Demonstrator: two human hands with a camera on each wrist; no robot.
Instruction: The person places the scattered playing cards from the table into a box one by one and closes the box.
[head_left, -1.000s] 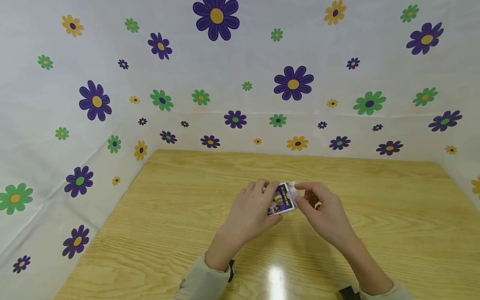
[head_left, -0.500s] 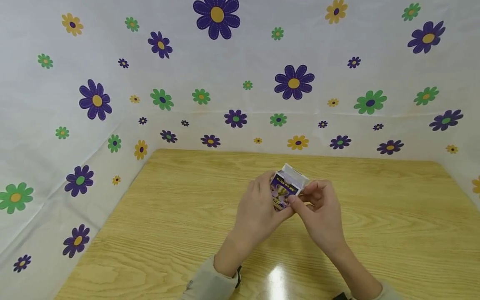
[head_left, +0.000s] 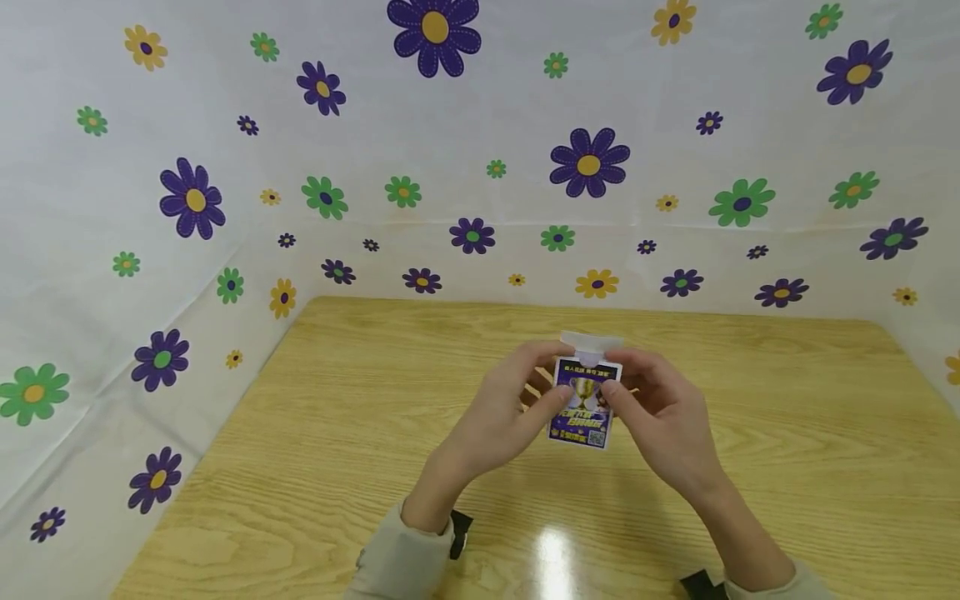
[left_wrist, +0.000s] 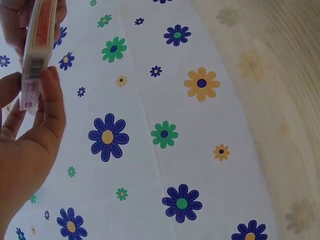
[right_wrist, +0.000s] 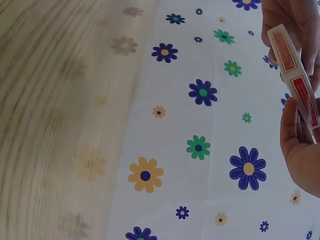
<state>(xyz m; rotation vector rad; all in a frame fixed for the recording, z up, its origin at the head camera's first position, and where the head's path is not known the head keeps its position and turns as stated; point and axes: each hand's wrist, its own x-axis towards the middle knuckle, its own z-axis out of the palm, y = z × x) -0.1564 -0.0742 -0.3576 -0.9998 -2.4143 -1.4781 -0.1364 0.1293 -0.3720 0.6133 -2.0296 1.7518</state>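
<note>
Comparing with half a second back, we find the box turned: then it sat tilted, its top angled toward the far right; now its purple face looks squarely up at the head camera, upright, trophy print and small code square readable as shapes. Both hands have shifted slightly toward us with it.

Left hand grips the box's left edge, thumb across the front, fingers curled behind. Right hand grips the right edge, thumb tip on the front face near the left thumb. Both are clamped on the box, which is held in the air above the counter, touching nothing but the hands.

Box flap stands open at the top, white, pointing away from us. We cannot tell what is inside; the opening faces away from the head camera, and the wrist views show only the narrow side. Left wrist view: the box edge is white with red print, pinched between thumb and fingers. Right wrist view: the same slim edge with red panels.

Counter is light wood grain, with a glare spot near the front edge between the sleeves. Walls on three sides are covered in white sheet printed with purple, green and yellow flowers.
</note>
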